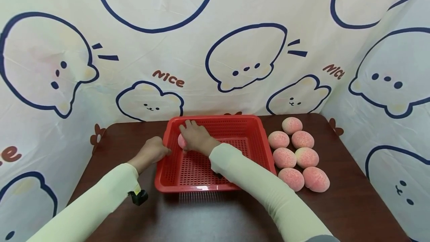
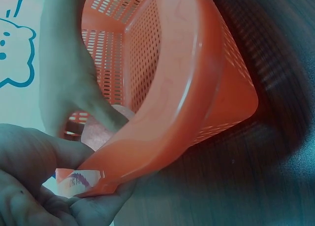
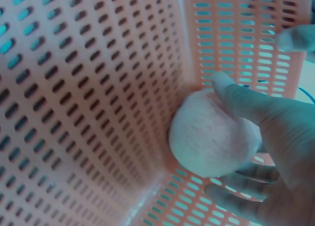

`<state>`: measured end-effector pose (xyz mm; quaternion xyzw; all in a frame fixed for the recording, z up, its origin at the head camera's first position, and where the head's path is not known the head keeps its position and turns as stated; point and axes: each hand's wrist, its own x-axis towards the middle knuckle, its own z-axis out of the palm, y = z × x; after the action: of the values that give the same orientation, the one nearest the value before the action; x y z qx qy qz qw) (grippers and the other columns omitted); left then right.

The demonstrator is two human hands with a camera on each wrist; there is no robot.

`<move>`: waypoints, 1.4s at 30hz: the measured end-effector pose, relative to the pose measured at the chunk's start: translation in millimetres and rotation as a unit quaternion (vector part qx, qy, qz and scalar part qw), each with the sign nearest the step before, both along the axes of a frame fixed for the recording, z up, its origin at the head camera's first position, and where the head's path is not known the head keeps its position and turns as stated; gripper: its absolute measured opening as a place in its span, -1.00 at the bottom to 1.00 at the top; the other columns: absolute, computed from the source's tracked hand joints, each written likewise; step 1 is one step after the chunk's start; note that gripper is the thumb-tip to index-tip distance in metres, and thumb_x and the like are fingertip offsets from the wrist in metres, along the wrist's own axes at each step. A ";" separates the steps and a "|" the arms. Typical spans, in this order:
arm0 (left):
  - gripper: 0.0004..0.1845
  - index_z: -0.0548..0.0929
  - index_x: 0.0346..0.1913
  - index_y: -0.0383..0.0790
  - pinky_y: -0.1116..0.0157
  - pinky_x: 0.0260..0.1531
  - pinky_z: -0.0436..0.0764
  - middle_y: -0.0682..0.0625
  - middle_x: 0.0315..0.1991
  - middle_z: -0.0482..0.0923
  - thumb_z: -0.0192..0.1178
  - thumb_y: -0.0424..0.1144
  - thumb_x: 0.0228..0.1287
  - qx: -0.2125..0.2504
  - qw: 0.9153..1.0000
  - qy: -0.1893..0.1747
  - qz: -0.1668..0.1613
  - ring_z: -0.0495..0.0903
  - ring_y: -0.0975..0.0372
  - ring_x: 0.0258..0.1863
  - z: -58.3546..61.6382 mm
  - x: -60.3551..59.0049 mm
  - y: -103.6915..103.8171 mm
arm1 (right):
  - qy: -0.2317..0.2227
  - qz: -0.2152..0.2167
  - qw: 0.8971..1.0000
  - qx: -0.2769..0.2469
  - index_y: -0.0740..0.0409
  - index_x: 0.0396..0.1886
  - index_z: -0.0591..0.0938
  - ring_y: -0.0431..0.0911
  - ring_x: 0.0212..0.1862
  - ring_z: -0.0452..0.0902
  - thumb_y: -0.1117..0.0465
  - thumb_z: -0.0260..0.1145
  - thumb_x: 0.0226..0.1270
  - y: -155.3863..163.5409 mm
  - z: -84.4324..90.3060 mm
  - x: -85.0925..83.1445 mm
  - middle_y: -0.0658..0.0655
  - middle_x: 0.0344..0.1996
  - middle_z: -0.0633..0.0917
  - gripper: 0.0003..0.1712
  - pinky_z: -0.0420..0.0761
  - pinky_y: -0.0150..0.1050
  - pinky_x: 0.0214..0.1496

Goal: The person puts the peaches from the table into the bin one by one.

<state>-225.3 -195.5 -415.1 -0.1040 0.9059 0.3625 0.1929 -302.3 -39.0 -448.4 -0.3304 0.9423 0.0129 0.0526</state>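
My left hand (image 1: 152, 152) grips the left rim of the red basket (image 1: 215, 188), thumb on one side, fingers on the other; white label (image 2: 80, 182) shows by the thumb. My right hand (image 1: 196, 137) reaches inside, thumb and fingers curved round a pink peach (image 3: 209, 135), narrowed to its width. That peach is at the basket's left end. Seven other peaches (image 1: 284, 158) sit grouped just right of the basket, on the dark brown tabletop (image 1: 127, 135). Patterned cloth (image 1: 188, 55) hangs behind.
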 end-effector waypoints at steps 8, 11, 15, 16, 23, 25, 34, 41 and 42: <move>-0.64 0.51 0.08 -0.57 0.03 -0.22 0.82 -0.35 -0.20 0.72 0.26 -0.47 0.26 0.005 1.000 0.005 -0.001 0.81 0.00 -0.37 -1.0 -0.4 -1.5 | -0.030 -0.001 0.998 -0.057 0.05 0.43 0.39 -0.10 0.14 0.50 -0.15 0.51 0.21 18.3 21.4 -11.2 0.07 0.23 0.57 -0.12 0.70 -0.09 0.20; -0.64 0.52 0.08 -0.56 0.03 -0.22 0.82 -0.35 -0.19 0.72 0.26 -0.47 0.26 0.006 1.000 0.003 0.002 0.81 0.00 -0.36 -1.9 0.0 -0.8 | -0.040 0.001 0.996 -0.080 0.05 0.43 0.38 -0.13 0.06 0.52 -0.13 0.55 0.17 27.4 27.8 -14.6 0.04 0.17 0.60 -0.09 0.68 -0.14 0.21; -0.64 0.53 0.09 -0.56 0.04 -0.22 0.82 -0.35 -0.19 0.73 0.27 -0.46 0.27 0.001 1.000 -0.001 0.006 0.81 0.00 -0.37 -2.1 0.2 0.1 | -0.045 -0.001 0.995 -0.092 0.06 0.35 0.45 -0.13 -0.03 0.51 -0.16 0.56 0.15 39.2 38.0 -16.9 0.02 0.01 0.60 -0.14 0.68 -0.21 0.11; -0.64 0.53 0.09 -0.55 0.04 -0.22 0.82 -0.34 -0.19 0.73 0.27 -0.46 0.27 0.001 1.000 -0.001 0.007 0.81 0.01 -0.37 -2.3 -0.1 0.0 | -0.047 -0.004 0.995 -0.093 0.07 0.33 0.47 -0.12 -0.04 0.50 -0.18 0.56 0.14 42.1 40.6 -17.6 0.02 -0.01 0.59 -0.15 0.67 -0.22 0.07; -0.62 0.52 0.11 -0.55 0.02 -0.22 0.82 -0.35 -0.16 0.73 0.27 -0.47 0.25 0.011 1.000 0.001 0.012 0.81 0.00 -0.36 -3.3 -1.4 0.0 | -0.052 -0.038 0.992 -0.105 0.06 0.27 0.51 -0.11 -0.05 0.49 -0.19 0.54 0.16 63.9 52.6 -24.9 0.02 -0.04 0.57 -0.22 0.69 -0.22 0.01; -0.61 0.52 0.11 -0.56 0.02 -0.22 0.82 -0.36 -0.16 0.73 0.27 -0.47 0.25 0.012 1.000 0.003 0.010 0.81 0.00 -0.36 -2.8 -0.2 -0.1 | -0.045 -0.040 0.994 -0.095 0.05 0.29 0.51 -0.11 -0.03 0.49 -0.20 0.51 0.20 71.2 54.0 -27.6 0.03 0.01 0.58 -0.24 0.69 -0.19 0.06; -0.64 0.54 0.09 -0.53 0.05 -0.20 0.82 -0.31 -0.20 0.74 0.27 -0.46 0.26 0.010 1.000 0.001 0.008 0.81 0.05 -0.39 -1.7 2.1 0.1 | -0.023 -0.064 0.995 -0.075 0.04 0.29 0.52 -0.07 0.09 0.47 -0.13 0.46 0.27 111.4 63.8 -36.1 0.08 0.18 0.56 -0.32 0.68 -0.08 0.14; -0.61 0.52 0.12 -0.54 0.03 -0.19 0.82 -0.34 -0.14 0.73 0.27 -0.47 0.25 0.024 1.000 0.008 0.006 0.82 0.02 -0.35 -1.0 5.1 -0.3 | -0.026 -0.091 0.993 -0.068 0.08 0.32 0.50 -0.02 0.10 0.51 -0.13 0.44 0.30 144.0 74.2 -40.8 0.14 0.21 0.56 -0.30 0.69 -0.05 0.17; -0.60 0.51 0.13 -0.54 0.02 -0.18 0.82 -0.35 -0.14 0.73 0.28 -0.47 0.25 0.024 1.000 0.009 0.006 0.82 0.01 -0.35 -1.1 5.2 -0.6 | -0.024 -0.091 0.993 -0.066 0.09 0.33 0.50 -0.01 0.12 0.50 -0.13 0.44 0.30 148.0 75.8 -41.5 0.15 0.22 0.56 -0.30 0.68 -0.04 0.19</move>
<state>-220.2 -196.1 -416.2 -0.1011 0.8980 0.3864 0.1847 -343.8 109.0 -372.6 -0.2462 0.9657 -0.0622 0.0545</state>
